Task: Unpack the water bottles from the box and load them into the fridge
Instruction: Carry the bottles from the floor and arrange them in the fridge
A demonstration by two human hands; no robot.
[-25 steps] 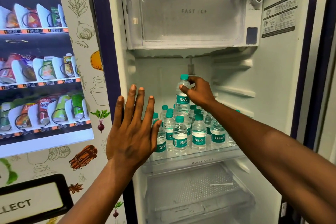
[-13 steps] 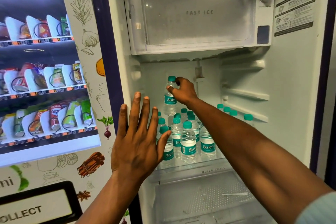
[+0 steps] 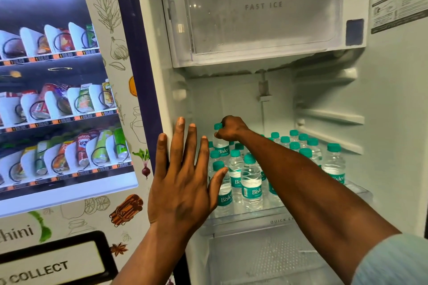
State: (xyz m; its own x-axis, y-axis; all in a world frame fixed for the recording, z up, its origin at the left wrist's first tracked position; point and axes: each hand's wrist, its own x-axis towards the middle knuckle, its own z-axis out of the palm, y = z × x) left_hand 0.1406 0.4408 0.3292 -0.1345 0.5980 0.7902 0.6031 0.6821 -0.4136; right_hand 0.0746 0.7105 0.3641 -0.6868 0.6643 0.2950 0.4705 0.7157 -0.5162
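Bottle (image 3: 220, 143), clear plastic with teal cap, has dropped lower centre-frame among the shelved ones; your right hand (image 3: 232, 131) pinches it, left hand (image 3: 183, 183) stays open — release next.

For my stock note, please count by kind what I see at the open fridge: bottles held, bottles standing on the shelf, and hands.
Held bottle, in the right hand: 1
Standing bottles: at least 14; the arm hides some
Hands, counting the open left hand: 2
Total: at least 17
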